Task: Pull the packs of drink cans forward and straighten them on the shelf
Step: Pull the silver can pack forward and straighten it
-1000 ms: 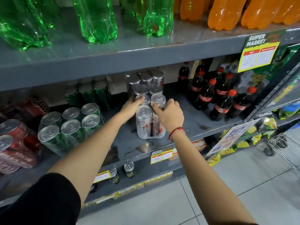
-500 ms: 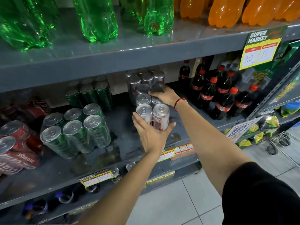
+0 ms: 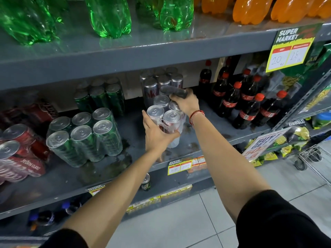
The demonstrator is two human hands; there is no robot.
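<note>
Grips: left hand [image 3: 157,135] and right hand [image 3: 186,102] both grasp silver can pack [image 3: 165,119].
Left: its shelf-edge [image 3: 179,169] alignment, rear silver pack [image 3: 157,83].

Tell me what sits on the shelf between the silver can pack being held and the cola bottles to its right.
In the head view, nothing stands between the silver can pack and the cola bottles: only bare, stained grey shelf, crossed by the right hand and wrist.

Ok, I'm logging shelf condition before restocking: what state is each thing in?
Silver can pack: wrapped, upright, gripped front and back.
Left hand: clasping the pack's front.
Right hand: gripping the pack's rear cans.
Green can pack: wrapped, leaning.
Red can pack: tipped over.
Cola bottles: capped, upright.
</note>
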